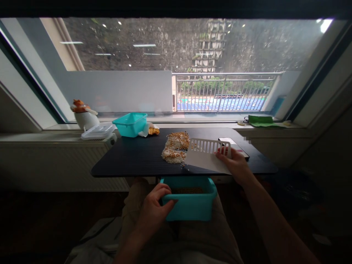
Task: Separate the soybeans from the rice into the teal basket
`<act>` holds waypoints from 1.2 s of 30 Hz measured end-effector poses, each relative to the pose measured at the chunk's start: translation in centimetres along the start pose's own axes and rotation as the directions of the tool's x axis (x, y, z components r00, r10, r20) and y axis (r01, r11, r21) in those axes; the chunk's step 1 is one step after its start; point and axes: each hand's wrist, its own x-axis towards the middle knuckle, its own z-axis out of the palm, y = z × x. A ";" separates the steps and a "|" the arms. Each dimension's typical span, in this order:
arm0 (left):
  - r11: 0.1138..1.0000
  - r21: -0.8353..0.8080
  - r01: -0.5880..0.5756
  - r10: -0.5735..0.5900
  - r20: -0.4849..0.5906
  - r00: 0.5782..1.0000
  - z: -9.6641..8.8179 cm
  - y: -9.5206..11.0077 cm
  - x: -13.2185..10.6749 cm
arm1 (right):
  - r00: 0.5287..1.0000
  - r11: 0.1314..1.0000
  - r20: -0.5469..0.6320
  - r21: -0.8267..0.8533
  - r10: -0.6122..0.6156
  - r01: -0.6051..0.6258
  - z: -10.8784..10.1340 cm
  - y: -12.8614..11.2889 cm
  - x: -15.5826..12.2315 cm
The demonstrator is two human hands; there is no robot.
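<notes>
My left hand (pixel 155 208) grips the left rim of a teal plastic bin (pixel 189 207) that rests on my lap just below the front edge of the black table (pixel 137 157); dark grains lie inside the bin. My right hand (pixel 233 163) holds a white slotted scraper board (pixel 205 156) tilted on the tabletop, its lower edge near the table's front edge. A pile of mixed white rice and yellow grains (pixel 176 146) lies on the table just left of the scraper, with a few loose grains near its lower corner.
A second teal bin (pixel 129 124), a clear lidded container (pixel 98 131), a snack bag (pixel 152 129) and a white figurine (pixel 84 113) stand at the back left by the window sill. A phone (pixel 239 146) lies behind my right hand. A green cloth (pixel 260 121) lies on the sill.
</notes>
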 end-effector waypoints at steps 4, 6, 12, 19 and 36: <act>1.000 0.003 -0.006 0.006 0.000 1.000 -0.2 0.0 -0.1 | 1.000 1.000 0.016 -0.015 0.008 -0.007 0.0 0.2 0.1; 1.000 0.001 -0.008 0.008 -0.005 1.000 -0.2 -0.1 -0.1 | 1.000 1.000 0.024 -0.009 0.011 -0.011 -0.2 0.2 0.1; 1.000 -0.001 -0.017 0.017 -0.024 1.000 -0.1 -0.4 -0.1 | 1.000 1.000 0.029 -0.007 0.007 -0.007 -0.1 -0.3 -0.2; 0.999 0.029 -0.017 0.018 -0.032 0.999 -0.4 -0.5 -0.2 | 0.998 1.000 0.064 -0.003 -0.021 0.021 1.6 -0.4 -0.4; 0.992 0.129 0.002 0.009 -0.083 0.997 -3.2 -2.2 -1.2 | 1.000 0.998 0.025 0.059 -0.003 0.002 3.1 0.6 -2.4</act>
